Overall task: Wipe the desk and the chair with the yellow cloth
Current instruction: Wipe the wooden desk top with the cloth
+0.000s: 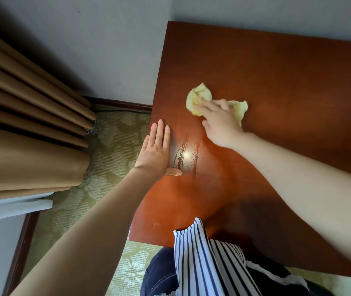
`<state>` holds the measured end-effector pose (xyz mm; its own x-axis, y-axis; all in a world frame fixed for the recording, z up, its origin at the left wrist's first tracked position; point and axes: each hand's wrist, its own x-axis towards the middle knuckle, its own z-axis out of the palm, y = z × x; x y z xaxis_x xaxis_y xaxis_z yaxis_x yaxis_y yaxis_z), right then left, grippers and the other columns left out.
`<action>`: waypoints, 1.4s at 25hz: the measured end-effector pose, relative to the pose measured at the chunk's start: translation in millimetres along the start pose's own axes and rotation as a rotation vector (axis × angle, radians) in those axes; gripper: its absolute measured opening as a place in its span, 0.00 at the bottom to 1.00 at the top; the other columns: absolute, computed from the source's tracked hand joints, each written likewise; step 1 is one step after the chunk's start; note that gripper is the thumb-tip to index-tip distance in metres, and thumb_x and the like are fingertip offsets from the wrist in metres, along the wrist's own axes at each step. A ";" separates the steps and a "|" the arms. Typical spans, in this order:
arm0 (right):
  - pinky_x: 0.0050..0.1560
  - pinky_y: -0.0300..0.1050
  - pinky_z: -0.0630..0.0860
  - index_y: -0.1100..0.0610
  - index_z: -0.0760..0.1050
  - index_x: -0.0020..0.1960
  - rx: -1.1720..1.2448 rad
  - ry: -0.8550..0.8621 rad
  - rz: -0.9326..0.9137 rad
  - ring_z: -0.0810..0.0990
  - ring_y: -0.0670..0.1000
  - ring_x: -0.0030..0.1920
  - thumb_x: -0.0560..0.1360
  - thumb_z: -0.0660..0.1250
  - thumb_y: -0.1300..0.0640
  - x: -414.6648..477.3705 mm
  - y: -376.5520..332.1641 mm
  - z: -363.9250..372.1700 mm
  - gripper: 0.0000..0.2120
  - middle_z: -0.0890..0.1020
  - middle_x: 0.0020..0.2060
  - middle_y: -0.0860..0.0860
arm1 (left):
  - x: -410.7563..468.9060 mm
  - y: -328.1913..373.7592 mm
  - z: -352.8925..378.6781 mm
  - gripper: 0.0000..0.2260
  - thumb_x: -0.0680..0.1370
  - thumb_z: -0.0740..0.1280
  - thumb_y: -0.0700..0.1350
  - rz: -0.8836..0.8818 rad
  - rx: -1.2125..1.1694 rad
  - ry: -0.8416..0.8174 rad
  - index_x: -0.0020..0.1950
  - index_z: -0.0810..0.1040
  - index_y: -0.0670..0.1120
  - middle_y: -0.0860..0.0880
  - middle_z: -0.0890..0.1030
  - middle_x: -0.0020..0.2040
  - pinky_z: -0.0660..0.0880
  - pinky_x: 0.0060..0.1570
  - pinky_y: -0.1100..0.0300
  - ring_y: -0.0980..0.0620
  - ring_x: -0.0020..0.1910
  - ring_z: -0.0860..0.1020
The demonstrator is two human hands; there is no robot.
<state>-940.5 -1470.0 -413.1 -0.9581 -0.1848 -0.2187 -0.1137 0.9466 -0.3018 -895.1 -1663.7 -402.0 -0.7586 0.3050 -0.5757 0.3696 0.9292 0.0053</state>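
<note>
On desk, left half, cloth is pressed, not clutched, under straight fingers of right hand. Left hand is laid flat, released, at left edge. Unwiped surface judged rightward; chair unseen.

A pale yellow crumpled cloth lies on the glossy reddish-brown wooden desk, beside tan pleated curtains, an olive leaf-patterned carpet and a navy-and-white striped shirt
</note>
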 end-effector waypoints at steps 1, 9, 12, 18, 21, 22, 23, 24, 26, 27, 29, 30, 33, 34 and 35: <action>0.70 0.48 0.54 0.49 0.61 0.74 0.006 -0.013 -0.058 0.57 0.54 0.70 0.79 0.57 0.61 -9.5 -4.3 4.3 0.24 0.61 0.74 0.48 | 0.0 1.1 -0.8 0.56 0.69 0.63 0.69 0.000 -0.003 -0.008 0.73 0.29 0.38 0.38 0.30 0.74 0.41 0.74 0.51 0.42 0.75 0.33; 0.69 0.49 0.63 0.51 0.78 0.62 0.181 -0.074 -0.342 0.67 0.52 0.65 0.76 0.64 0.65 -89.6 -11.1 18.3 0.18 0.76 0.64 0.47 | -2.4 1.8 -6.9 0.55 0.70 0.66 0.67 -0.013 -0.016 -0.010 0.75 0.33 0.38 0.39 0.33 0.76 0.44 0.74 0.52 0.43 0.76 0.36; 0.62 0.48 0.69 0.50 0.80 0.58 0.158 -0.072 -0.377 0.71 0.53 0.60 0.75 0.65 0.67 -105.0 1.4 13.8 0.18 0.79 0.60 0.47 | -1.8 -2.5 -14.3 0.48 0.71 0.64 0.67 -0.019 0.036 0.079 0.77 0.47 0.39 0.40 0.47 0.78 0.47 0.75 0.50 0.43 0.77 0.49; 0.52 0.48 0.70 0.48 0.79 0.59 0.020 -0.076 -0.403 0.74 0.54 0.57 0.71 0.68 0.72 -103.4 34.4 -6.3 0.25 0.79 0.60 0.48 | 19.4 9.9 -40.8 0.40 0.73 0.59 0.69 -0.045 0.120 0.293 0.74 0.56 0.44 0.42 0.61 0.74 0.50 0.74 0.45 0.43 0.73 0.59; 0.57 0.47 0.67 0.47 0.77 0.61 0.017 -0.070 -0.357 0.71 0.52 0.60 0.70 0.68 0.72 -81.1 49.2 -20.4 0.27 0.77 0.63 0.47 | 46.5 21.3 -58.3 0.48 0.71 0.60 0.71 -0.042 0.078 0.223 0.78 0.43 0.43 0.41 0.43 0.78 0.46 0.74 0.45 0.42 0.77 0.46; 0.57 0.45 0.64 0.46 0.77 0.61 0.027 -0.062 -0.335 0.70 0.51 0.61 0.71 0.68 0.71 -70.4 54.9 -24.5 0.26 0.76 0.64 0.47 | 58.0 22.7 -65.1 0.50 0.70 0.60 0.71 -0.052 0.070 0.199 0.78 0.40 0.43 0.41 0.41 0.78 0.45 0.74 0.45 0.42 0.77 0.43; 0.57 0.43 0.63 0.46 0.77 0.61 0.033 -0.056 -0.320 0.70 0.50 0.61 0.71 0.67 0.71 -59.9 60.6 -28.6 0.26 0.76 0.64 0.47 | 67.9 23.6 -71.4 0.52 0.69 0.61 0.71 -0.063 0.067 0.180 0.77 0.39 0.43 0.40 0.39 0.78 0.45 0.74 0.45 0.42 0.77 0.42; 0.58 0.42 0.62 0.47 0.77 0.61 0.041 -0.054 -0.309 0.69 0.50 0.61 0.71 0.67 0.70 -50.5 66.4 -32.4 0.25 0.76 0.64 0.47 | 75.4 24.5 -75.6 0.53 0.68 0.62 0.72 -0.072 0.064 0.170 0.77 0.37 0.43 0.40 0.38 0.77 0.44 0.74 0.45 0.42 0.77 0.41; 0.61 0.44 0.67 0.50 0.77 0.61 0.086 -0.035 -0.277 0.70 0.52 0.60 0.71 0.67 0.71 -27.7 82.7 -42.1 0.24 0.76 0.64 0.50 | 93.6 26.7 -84.3 0.56 0.67 0.63 0.72 -0.087 0.059 0.190 0.77 0.36 0.42 0.40 0.37 0.77 0.44 0.74 0.46 0.42 0.77 0.40; 0.61 0.48 0.69 0.51 0.77 0.61 0.113 -0.020 -0.261 0.70 0.53 0.60 0.71 0.67 0.71 -15.2 90.9 -46.5 0.23 0.76 0.63 0.51 | 102.3 27.9 -88.4 0.56 0.66 0.63 0.72 -0.089 0.058 0.206 0.77 0.35 0.42 0.40 0.37 0.77 0.44 0.74 0.46 0.42 0.77 0.40; 0.59 0.54 0.72 0.54 0.78 0.59 0.148 0.008 -0.243 0.71 0.55 0.58 0.72 0.67 0.72 8.0 102.8 -51.1 0.21 0.77 0.62 0.53 | 117.1 28.8 -94.1 0.58 0.65 0.63 0.73 -0.090 0.044 0.222 0.77 0.35 0.42 0.40 0.37 0.77 0.44 0.74 0.46 0.42 0.77 0.39; 0.58 0.55 0.72 0.55 0.79 0.59 0.160 0.028 -0.233 0.71 0.56 0.57 0.72 0.67 0.72 21.0 110.3 -53.8 0.20 0.78 0.61 0.54 | 127.4 30.2 -98.2 0.58 0.65 0.64 0.73 -0.086 0.032 0.223 0.76 0.35 0.42 0.39 0.37 0.77 0.44 0.74 0.46 0.42 0.77 0.39; 0.57 0.57 0.71 0.55 0.79 0.60 0.154 0.095 -0.181 0.71 0.58 0.56 0.72 0.67 0.71 57.6 124.4 -58.6 0.20 0.77 0.62 0.55 | 152.4 36.2 -111.4 0.59 0.63 0.65 0.73 -0.069 0.014 0.214 0.76 0.35 0.42 0.39 0.36 0.77 0.43 0.73 0.45 0.41 0.76 0.38; 0.58 0.57 0.70 0.54 0.78 0.61 0.133 0.118 -0.150 0.71 0.58 0.57 0.73 0.66 0.71 69.1 128.5 -59.3 0.20 0.77 0.63 0.54 | 160.4 39.9 -116.2 0.60 0.63 0.65 0.73 -0.057 0.006 0.212 0.76 0.34 0.42 0.39 0.36 0.77 0.43 0.73 0.44 0.41 0.76 0.38; 0.58 0.57 0.69 0.53 0.77 0.62 0.114 0.145 -0.111 0.70 0.58 0.58 0.74 0.65 0.70 79.9 133.6 -61.0 0.20 0.75 0.64 0.54 | 168.4 43.9 -121.1 0.60 0.63 0.65 0.74 -0.044 -0.003 0.212 0.76 0.35 0.42 0.39 0.36 0.77 0.43 0.73 0.44 0.41 0.76 0.38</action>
<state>-1048.2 -1342.2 -414.3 -0.9700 -0.2389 -0.0449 -0.1984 0.8848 -0.4217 -1071.5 -1546.3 -399.8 -0.8698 0.3011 -0.3909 0.3324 0.9430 -0.0132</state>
